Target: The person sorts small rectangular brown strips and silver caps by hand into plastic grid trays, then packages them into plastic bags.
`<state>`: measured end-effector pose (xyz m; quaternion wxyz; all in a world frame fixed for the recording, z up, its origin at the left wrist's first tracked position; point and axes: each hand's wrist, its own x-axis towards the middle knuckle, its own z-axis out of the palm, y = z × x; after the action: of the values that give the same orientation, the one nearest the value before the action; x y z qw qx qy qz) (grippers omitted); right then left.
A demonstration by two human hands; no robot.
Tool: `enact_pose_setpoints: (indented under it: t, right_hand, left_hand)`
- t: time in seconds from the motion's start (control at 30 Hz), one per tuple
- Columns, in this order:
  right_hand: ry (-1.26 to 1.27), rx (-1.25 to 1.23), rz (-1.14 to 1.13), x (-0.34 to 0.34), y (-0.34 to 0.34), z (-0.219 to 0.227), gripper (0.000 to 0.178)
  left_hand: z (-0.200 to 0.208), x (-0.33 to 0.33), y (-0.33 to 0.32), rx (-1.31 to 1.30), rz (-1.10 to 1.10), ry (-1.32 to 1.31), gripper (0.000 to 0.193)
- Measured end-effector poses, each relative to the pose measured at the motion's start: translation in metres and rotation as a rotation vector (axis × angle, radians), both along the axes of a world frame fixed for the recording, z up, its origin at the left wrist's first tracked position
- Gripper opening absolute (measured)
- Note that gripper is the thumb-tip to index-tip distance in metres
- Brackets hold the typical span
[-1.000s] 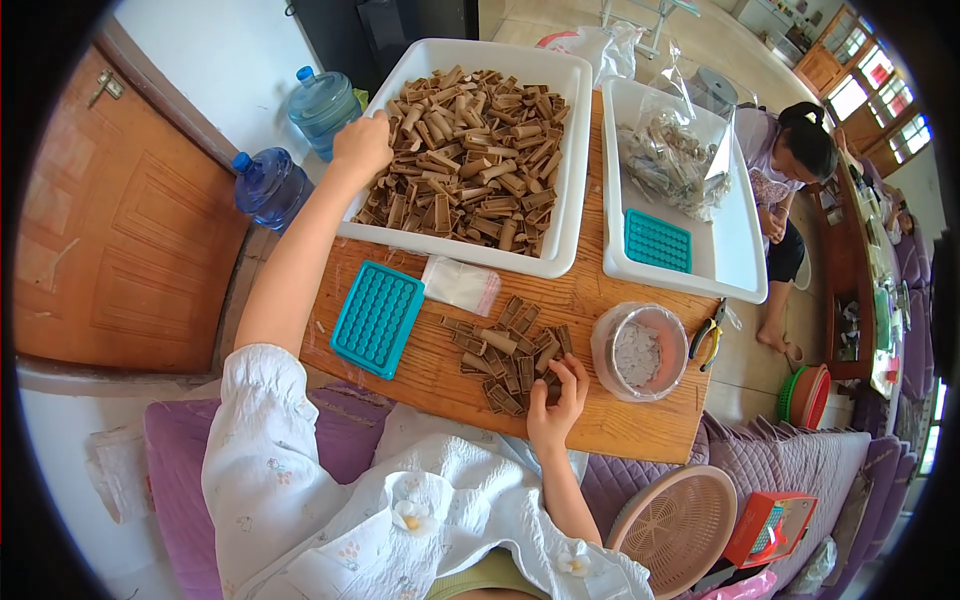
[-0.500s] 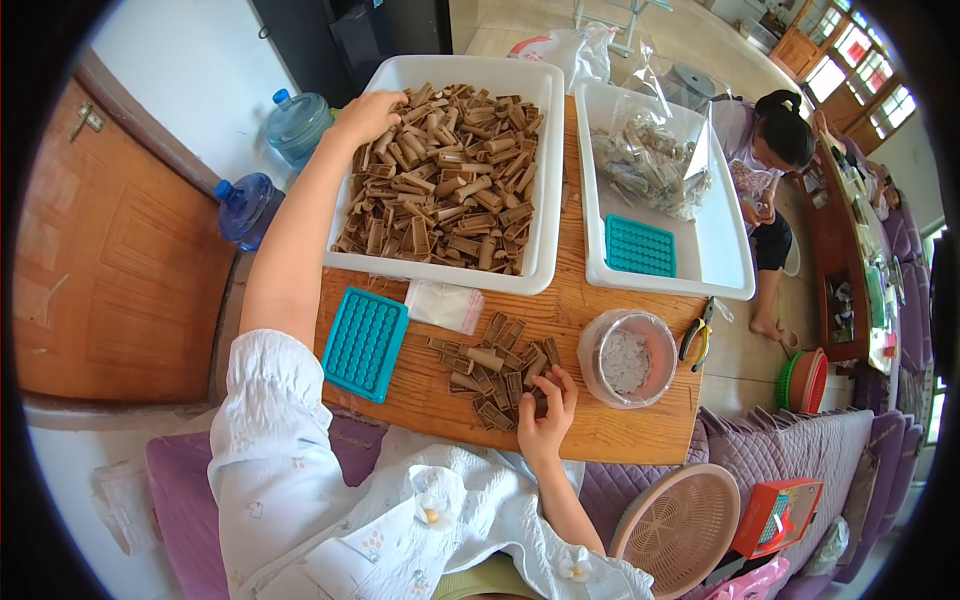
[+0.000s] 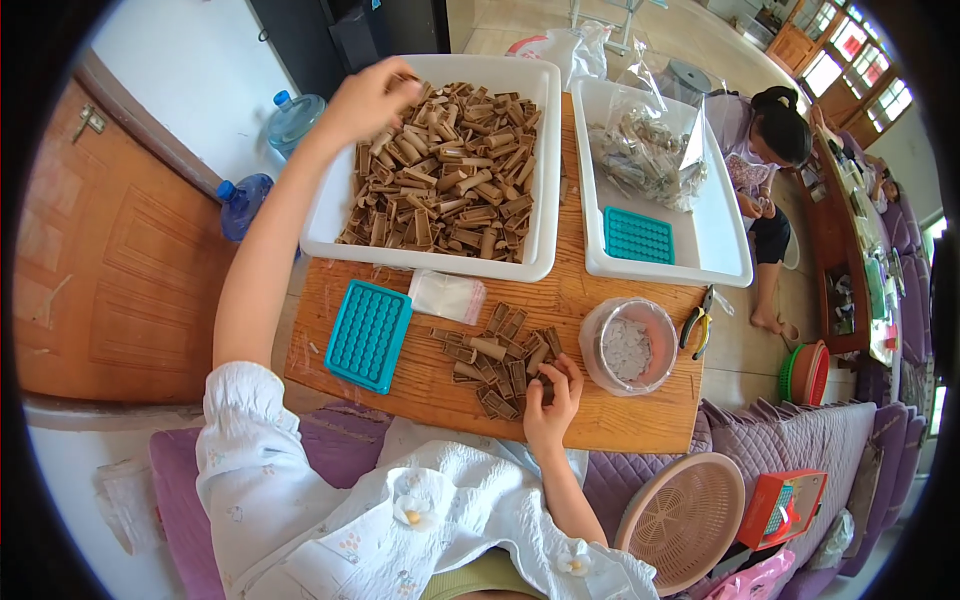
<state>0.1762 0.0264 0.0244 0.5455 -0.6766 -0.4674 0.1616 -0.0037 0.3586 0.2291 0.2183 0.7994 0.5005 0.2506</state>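
Observation:
My left hand [image 3: 372, 103] is raised over the far left rim of a white plastic tub [image 3: 430, 262], its fingers curled and smeared by motion; a bit of brown shows at the fingertips. Many brown, half-tube, trough-shaped pieces [image 3: 450, 170] fill the tub. At the table's near edge, my right hand [image 3: 553, 410] bends thumb and fingers around a mostly hidden brown piece, beside a small heap of similar pieces [image 3: 490, 355]. Close by on the right stands a clear round container [image 3: 628, 345] of small white bits. A teal ridged tray [image 3: 368, 337] lies left of the heap.
Clear plastic bags [image 3: 447, 296] lie below the tub. Pliers [image 3: 697, 322] rest at the right table edge. A second white tub [image 3: 720, 225] holds bagged material and another teal tray [image 3: 638, 235]. A person [image 3: 765, 150] sits beyond; a basket [image 3: 682, 520] is lower right.
My left hand has lifted off the pieces at the tub's left side and moved up, slightly left. My right hand stays by the heap with little movement. The whole view has shifted slightly.

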Motion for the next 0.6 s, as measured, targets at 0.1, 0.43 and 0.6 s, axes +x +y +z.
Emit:
enact_pose_setpoints:
  t: [0.1, 0.43, 0.6]
  right_hand:
    - [-0.012, -0.012, -0.053, 0.008, -0.007, -0.009, 0.021]
    - [0.216, 0.079, -0.053, 0.009, -0.008, -0.011, 0.027]
    - [0.232, 0.109, -0.057, 0.007, -0.007, -0.012, 0.026]
  left_hand:
    - [-0.018, 0.051, -0.103, 0.038, -0.322, 0.006, 0.024]
    - [-0.157, 0.077, -0.231, 0.389, -0.733, 0.272, 0.023]
    - [-0.165, 0.081, -0.230, 0.511, -0.722, 0.198, 0.021]
